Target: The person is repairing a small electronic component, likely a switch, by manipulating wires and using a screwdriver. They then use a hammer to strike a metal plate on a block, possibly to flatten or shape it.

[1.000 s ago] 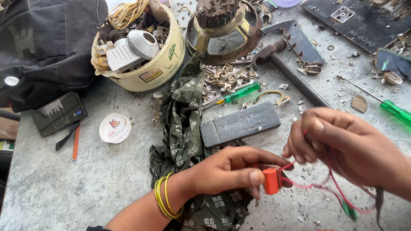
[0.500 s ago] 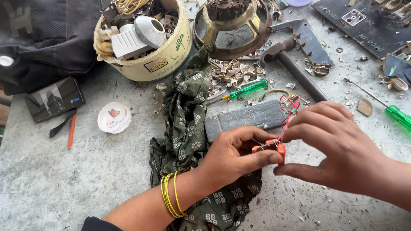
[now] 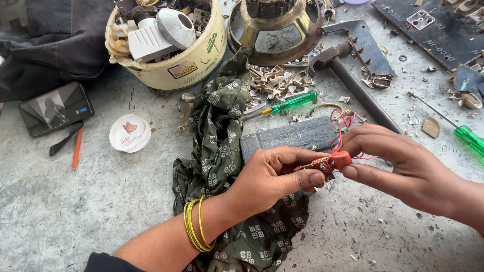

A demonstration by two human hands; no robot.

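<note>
Since the earlier frame both hands have drawn together and risen slightly. The small orange component (image 3: 339, 160), smooth hard plastic, is pinched between the left hand (image 3: 275, 176) and right hand (image 3: 398, 163), fingers closed narrow on it, above the grey slab (image 3: 290, 137). Risk: thin red wires (image 3: 342, 123), looped and springy, may snap under pulling. Patterned green cloth (image 3: 217, 136) lies crumpled on the rough worktop (image 3: 75, 211).

The small part (image 3: 342, 159) at centre is orange-red, with thin red wires (image 3: 342, 123) looping off it. The cloth (image 3: 217, 146) is dark green with a pale square print. The bangles (image 3: 196, 230) are yellow. The far-left tub (image 3: 189, 63) is cream, both screwdriver handles (image 3: 295, 102) are clear green, and the desk (image 3: 75, 211) is mottled grey.
</note>
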